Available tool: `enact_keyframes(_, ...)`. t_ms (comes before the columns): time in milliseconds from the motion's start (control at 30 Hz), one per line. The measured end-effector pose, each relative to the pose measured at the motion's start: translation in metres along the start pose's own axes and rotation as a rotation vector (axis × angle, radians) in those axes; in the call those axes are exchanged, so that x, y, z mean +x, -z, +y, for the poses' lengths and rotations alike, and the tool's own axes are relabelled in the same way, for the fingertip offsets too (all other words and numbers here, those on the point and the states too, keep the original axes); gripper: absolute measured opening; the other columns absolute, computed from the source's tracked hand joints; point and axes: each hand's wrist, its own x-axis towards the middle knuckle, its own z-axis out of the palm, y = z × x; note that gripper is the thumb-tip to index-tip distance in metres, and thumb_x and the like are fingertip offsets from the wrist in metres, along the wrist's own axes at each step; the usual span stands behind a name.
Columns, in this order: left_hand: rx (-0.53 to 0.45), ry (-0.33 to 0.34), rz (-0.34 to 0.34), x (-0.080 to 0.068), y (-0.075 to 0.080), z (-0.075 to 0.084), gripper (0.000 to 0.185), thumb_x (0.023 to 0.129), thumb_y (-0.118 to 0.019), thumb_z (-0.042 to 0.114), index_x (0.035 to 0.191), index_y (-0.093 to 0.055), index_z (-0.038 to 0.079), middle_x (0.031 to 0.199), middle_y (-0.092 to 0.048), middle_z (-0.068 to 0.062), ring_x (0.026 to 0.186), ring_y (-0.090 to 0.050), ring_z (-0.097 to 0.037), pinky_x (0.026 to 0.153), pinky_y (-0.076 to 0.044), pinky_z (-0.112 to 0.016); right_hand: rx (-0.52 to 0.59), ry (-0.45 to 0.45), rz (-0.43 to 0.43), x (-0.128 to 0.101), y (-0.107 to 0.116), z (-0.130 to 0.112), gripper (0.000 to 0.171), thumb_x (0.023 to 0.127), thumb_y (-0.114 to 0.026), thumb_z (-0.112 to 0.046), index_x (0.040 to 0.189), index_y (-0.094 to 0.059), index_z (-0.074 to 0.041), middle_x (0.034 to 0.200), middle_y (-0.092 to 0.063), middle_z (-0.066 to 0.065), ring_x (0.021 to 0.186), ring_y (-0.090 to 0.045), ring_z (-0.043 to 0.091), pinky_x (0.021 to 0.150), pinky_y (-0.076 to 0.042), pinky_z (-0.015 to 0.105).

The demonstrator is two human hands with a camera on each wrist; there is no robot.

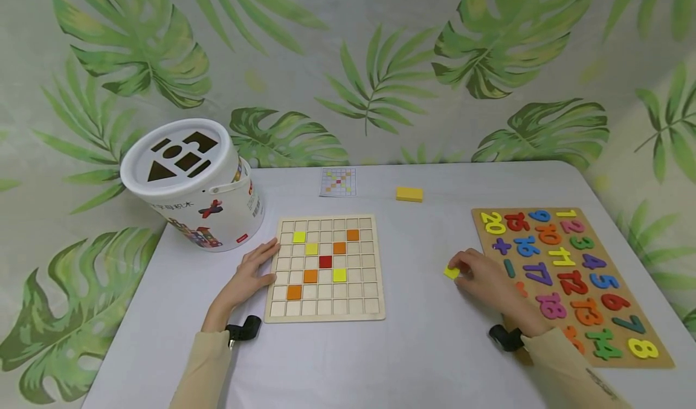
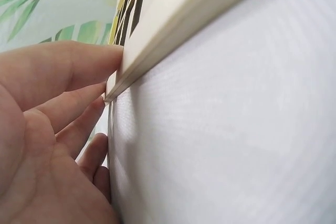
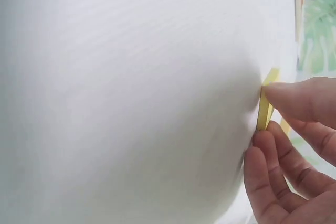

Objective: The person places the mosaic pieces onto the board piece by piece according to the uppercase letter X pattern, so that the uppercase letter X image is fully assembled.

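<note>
The right hand (image 1: 481, 276) pinches a small yellow tile (image 1: 451, 272) between thumb and fingertips (image 3: 278, 95), holding it on edge against the white table (image 1: 429, 336); the right wrist view shows the tile (image 3: 264, 109) standing thin-side on, with the thumb on one face and the fingers curled under the other. Just beside that hand, on its far side from the body's middle, lies the number puzzle board (image 1: 576, 279) with its coloured numerals, and the wrist rests over the board's near corner.

Well apart from the pinch, across the table toward the other arm, the left hand (image 1: 251, 273) lies flat with straight fingers (image 2: 79, 66) pressed against the side edge of the wooden grid board (image 1: 325, 268); it curls round nothing. The grid board holds yellow, orange and red tiles in some of its squares, set in crossing diagonals.

Beyond the grid board lies a small pattern card (image 1: 338, 182), and beyond the pinched tile sits a yellow block (image 1: 409, 194). A white bucket (image 1: 193, 182) with shape cut-outs in its lid stands tilted past the left hand.
</note>
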Motion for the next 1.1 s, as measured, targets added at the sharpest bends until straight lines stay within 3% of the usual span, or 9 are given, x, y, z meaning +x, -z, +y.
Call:
enact_keyframes(267,-0.015,-0.016,-0.001,0.000,0.000,0.000,0.063,0.079,-0.060,0.000,0.137,-0.036,0.004,0.148,-0.021,-0.004,0.134,-0.004,-0.029,0.098,0.003,-0.061,0.044,0.088,-0.019,0.018,-0.014,-0.022,0.022,0.068,-0.071,0.004,0.086,-0.061,-0.006,0.082,-0.051,0.002,0.075,-0.050,0.017,0.066,-0.047,0.029)
enact_keyframes(467,-0.013,-0.041,0.002,0.000,0.000,-0.001,0.063,0.078,-0.060,0.001,0.137,-0.037,0.002,0.147,-0.022,-0.008,0.134,-0.004,-0.032,0.097,0.003,-0.062,0.097,0.195,-0.033,0.030,-0.028,-0.058,0.024,0.069,-0.071,0.004,0.088,-0.062,-0.006,0.086,-0.055,0.000,0.079,-0.053,0.015,0.070,-0.048,0.030)
enact_keyframes(767,-0.015,-0.025,-0.003,0.000,0.001,0.001,0.063,0.080,-0.059,0.001,0.138,-0.036,0.005,0.148,-0.020,-0.003,0.135,-0.003,-0.028,0.097,0.005,-0.061,0.107,0.355,-0.183,0.046,-0.064,-0.118,0.020,0.074,-0.065,-0.001,0.091,-0.062,-0.009,0.091,-0.056,-0.004,0.083,-0.049,0.012,0.074,-0.044,0.026)
enact_keyframes(900,-0.014,-0.021,-0.003,0.001,0.000,-0.001,0.063,0.080,-0.059,0.000,0.138,-0.036,0.006,0.148,-0.021,-0.003,0.135,-0.003,-0.028,0.097,0.005,-0.061,0.077,0.373,-0.219,0.050,-0.073,-0.133,0.020,0.074,-0.064,-0.001,0.091,-0.065,-0.011,0.093,-0.057,-0.005,0.089,-0.049,0.011,0.079,-0.043,0.026)
enact_keyframes(1100,-0.015,-0.021,-0.002,0.000,0.001,-0.001,0.063,0.080,-0.059,0.001,0.138,-0.036,0.006,0.148,-0.021,-0.003,0.135,-0.003,-0.028,0.098,0.005,-0.061,0.044,0.377,-0.217,0.054,-0.080,-0.137,0.019,0.074,-0.067,-0.003,0.090,-0.066,-0.013,0.093,-0.058,-0.008,0.092,-0.049,0.009,0.082,-0.043,0.024)
